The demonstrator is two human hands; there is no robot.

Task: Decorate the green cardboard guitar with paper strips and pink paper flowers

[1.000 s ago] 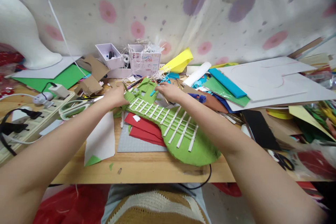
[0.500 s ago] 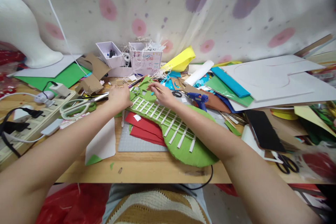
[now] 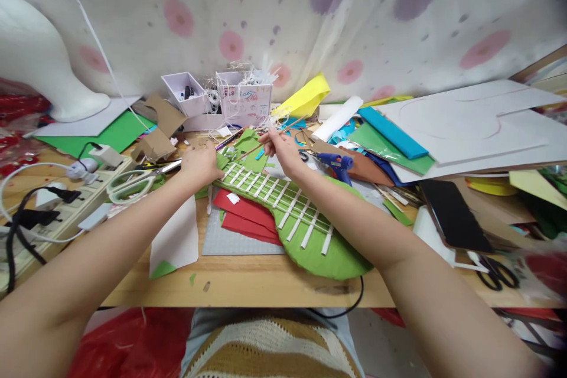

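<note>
A green paper-covered guitar shape (image 3: 312,263), with white strips across its neck and thin strings, lies slanted over the table. My left hand (image 3: 201,164) is closed around the far left end of its neck; the fingertips are partly hidden. Above the neck, my right hand (image 3: 281,150) pinches a thin wooden stick (image 3: 291,125). The stick's lower end reaches down left to the green paper by the guitar's head. Loose green paper (image 3: 253,159) lies just behind the neck. Under the guitar are red paper sheets (image 3: 248,221) and a grey cutting mat (image 3: 239,247).
To the left are scissors (image 3: 130,186) and a power strip (image 3: 66,212) with plugs. A blue glue gun (image 3: 335,162) rests behind the guitar. White boxes (image 3: 245,103) stand at the back. On the right lie a phone (image 3: 456,212), black scissors (image 3: 498,273) and white boards (image 3: 465,130).
My right hand has tilted up, and the stick now slants down left toward the guitar's head. My left hand stays on the neck. The view has shifted slightly.
</note>
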